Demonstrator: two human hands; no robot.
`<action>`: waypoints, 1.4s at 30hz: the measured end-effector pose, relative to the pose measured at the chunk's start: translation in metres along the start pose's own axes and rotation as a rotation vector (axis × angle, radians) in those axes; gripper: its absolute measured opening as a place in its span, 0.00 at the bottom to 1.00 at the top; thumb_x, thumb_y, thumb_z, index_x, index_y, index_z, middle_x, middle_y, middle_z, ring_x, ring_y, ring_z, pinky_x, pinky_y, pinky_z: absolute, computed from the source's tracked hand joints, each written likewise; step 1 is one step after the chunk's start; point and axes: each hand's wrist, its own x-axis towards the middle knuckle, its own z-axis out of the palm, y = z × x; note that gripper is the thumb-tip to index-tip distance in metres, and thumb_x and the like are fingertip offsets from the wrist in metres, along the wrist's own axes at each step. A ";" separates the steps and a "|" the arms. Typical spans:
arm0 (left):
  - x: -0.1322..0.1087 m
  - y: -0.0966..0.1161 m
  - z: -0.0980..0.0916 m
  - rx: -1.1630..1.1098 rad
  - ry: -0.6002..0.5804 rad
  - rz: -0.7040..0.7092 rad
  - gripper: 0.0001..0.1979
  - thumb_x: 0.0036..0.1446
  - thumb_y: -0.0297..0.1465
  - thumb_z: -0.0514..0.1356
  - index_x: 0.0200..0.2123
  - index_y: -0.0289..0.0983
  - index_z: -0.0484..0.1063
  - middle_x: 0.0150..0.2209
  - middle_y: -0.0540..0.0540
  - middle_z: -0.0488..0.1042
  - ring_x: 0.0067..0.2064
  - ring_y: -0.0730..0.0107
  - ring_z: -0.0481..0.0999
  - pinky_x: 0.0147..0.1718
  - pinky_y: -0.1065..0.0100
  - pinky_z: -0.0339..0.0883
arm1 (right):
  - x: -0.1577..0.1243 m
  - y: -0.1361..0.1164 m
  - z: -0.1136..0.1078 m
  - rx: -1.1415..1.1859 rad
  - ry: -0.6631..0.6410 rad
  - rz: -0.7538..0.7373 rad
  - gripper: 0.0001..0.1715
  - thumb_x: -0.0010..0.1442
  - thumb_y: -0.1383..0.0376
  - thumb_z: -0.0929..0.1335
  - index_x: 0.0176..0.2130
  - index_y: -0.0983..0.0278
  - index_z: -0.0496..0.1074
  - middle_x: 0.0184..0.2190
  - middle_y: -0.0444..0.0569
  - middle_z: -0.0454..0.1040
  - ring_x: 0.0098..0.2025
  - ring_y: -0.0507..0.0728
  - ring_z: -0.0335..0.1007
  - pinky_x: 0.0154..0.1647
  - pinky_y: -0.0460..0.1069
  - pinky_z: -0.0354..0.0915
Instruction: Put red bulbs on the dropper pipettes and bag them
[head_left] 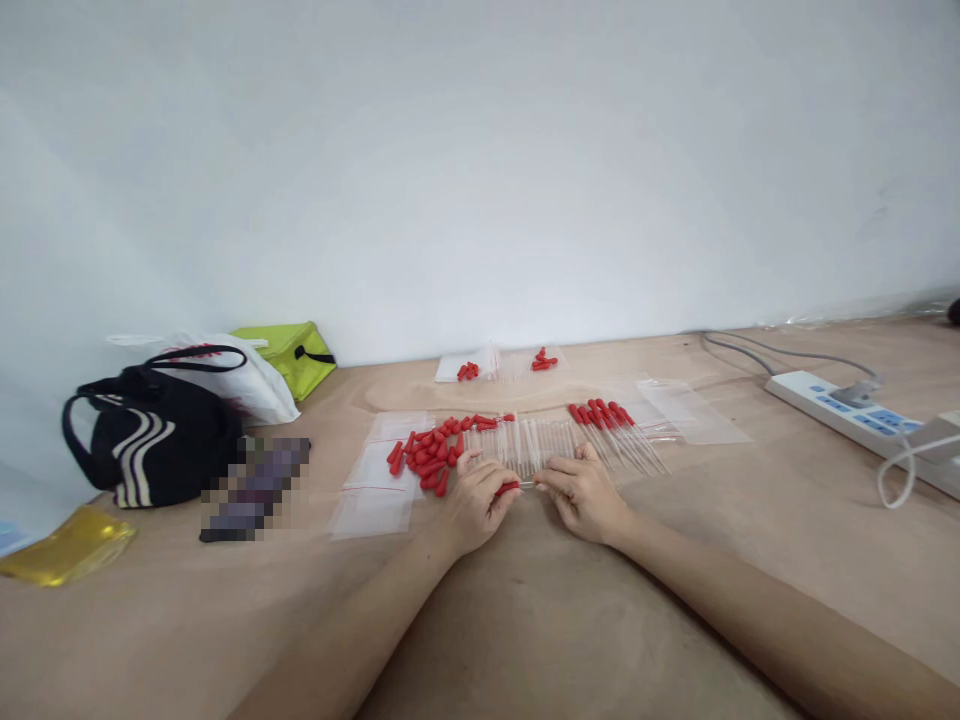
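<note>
My left hand (pixel 478 508) pinches a red rubber dropper bulb (pixel 508 488). Facing it, my right hand (pixel 583 497) has its fingers closed on a thin clear dropper tube (pixel 527 485), whose end meets the bulb; how far it sits inside cannot be made out. Just beyond both hands lies a row of clear tubes (pixel 536 443). Loose red bulbs (pixel 427 450) are heaped beside my left hand, partly on a clear plastic bag (pixel 375 490). To the right of the row, several droppers with red bulbs fitted (pixel 611 420) lie side by side.
Near the wall, small bags hold more red bulbs (pixel 467 371). Flat clear bags (pixel 694 412) lie right of the droppers. A power strip (pixel 847 410) with cables is at the right. A black bag (pixel 165 440), a green bag (pixel 300 355) and a yellow packet (pixel 71 548) stand left.
</note>
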 end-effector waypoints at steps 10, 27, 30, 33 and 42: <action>0.001 0.000 -0.004 -0.025 -0.078 -0.001 0.07 0.57 0.30 0.51 0.29 0.39 0.67 0.28 0.49 0.75 0.33 0.68 0.72 0.49 0.56 0.49 | 0.001 -0.003 0.003 0.068 -0.081 0.021 0.16 0.60 0.69 0.57 0.32 0.63 0.71 0.23 0.44 0.68 0.26 0.49 0.59 0.32 0.48 0.44; -0.003 -0.017 -0.005 0.110 0.062 -0.102 0.19 0.53 0.33 0.56 0.49 0.40 0.61 0.44 0.42 0.70 0.46 0.58 0.67 0.48 0.57 0.50 | 0.004 0.046 -0.012 -0.355 0.166 0.559 0.11 0.56 0.64 0.59 0.35 0.63 0.69 0.26 0.48 0.74 0.33 0.56 0.65 0.34 0.50 0.44; -0.002 -0.016 -0.004 0.101 0.051 -0.096 0.17 0.52 0.31 0.56 0.48 0.40 0.62 0.43 0.43 0.71 0.45 0.59 0.67 0.47 0.57 0.51 | 0.001 0.061 -0.013 -0.388 0.127 0.713 0.11 0.55 0.62 0.60 0.33 0.64 0.68 0.24 0.47 0.73 0.31 0.58 0.66 0.32 0.50 0.43; -0.001 -0.015 -0.004 0.103 0.073 -0.098 0.15 0.52 0.30 0.56 0.45 0.40 0.64 0.42 0.44 0.71 0.45 0.60 0.67 0.46 0.58 0.52 | 0.001 0.065 -0.012 -0.400 0.081 0.782 0.11 0.54 0.60 0.60 0.32 0.63 0.67 0.23 0.47 0.73 0.27 0.57 0.66 0.32 0.50 0.44; -0.002 -0.017 -0.002 0.161 0.137 -0.109 0.08 0.50 0.29 0.58 0.36 0.40 0.70 0.39 0.45 0.72 0.43 0.60 0.68 0.46 0.56 0.51 | 0.004 0.063 -0.009 -0.380 0.057 0.742 0.11 0.53 0.61 0.61 0.28 0.63 0.69 0.25 0.49 0.74 0.31 0.58 0.67 0.33 0.51 0.45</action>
